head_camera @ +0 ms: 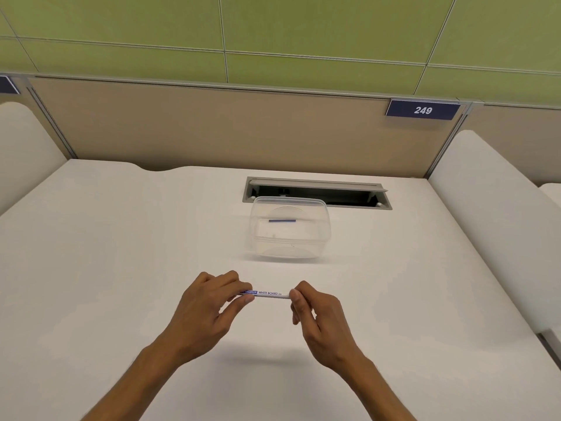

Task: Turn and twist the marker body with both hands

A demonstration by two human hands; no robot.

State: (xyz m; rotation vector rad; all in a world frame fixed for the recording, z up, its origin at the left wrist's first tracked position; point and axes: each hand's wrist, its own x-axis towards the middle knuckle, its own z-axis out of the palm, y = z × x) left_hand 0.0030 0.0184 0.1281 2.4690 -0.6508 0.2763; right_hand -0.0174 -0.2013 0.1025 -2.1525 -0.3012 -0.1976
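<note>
- head view: the left hand is pinching one end of a whiteboard marker between thumb and curled fingers, with the other fingers folding loosely beneath
- the right hand is gripping the opposite end of the marker, its fingertips curling round the tip so that end is hiding from sight
- the marker is lying level between the two hands, hovering just above the white desk, with its blue and white label facing up and reading "marker white board"
- a clear plastic container is sitting on the desk beyond the hands, well apart from them, with a thin blue strip showing through its wall
- a cable slot with its grey flap is opening in the desk right behind the container, the container's far rim overlapping its front edge
- a beige partition is closing off the back of the desk, carrying a dark blue plate reading 249
- white rounded side panels are flanking the desk on both sides, and green wall panels are rising behind the partition
- nothing is lying between the hands and the container
</note>
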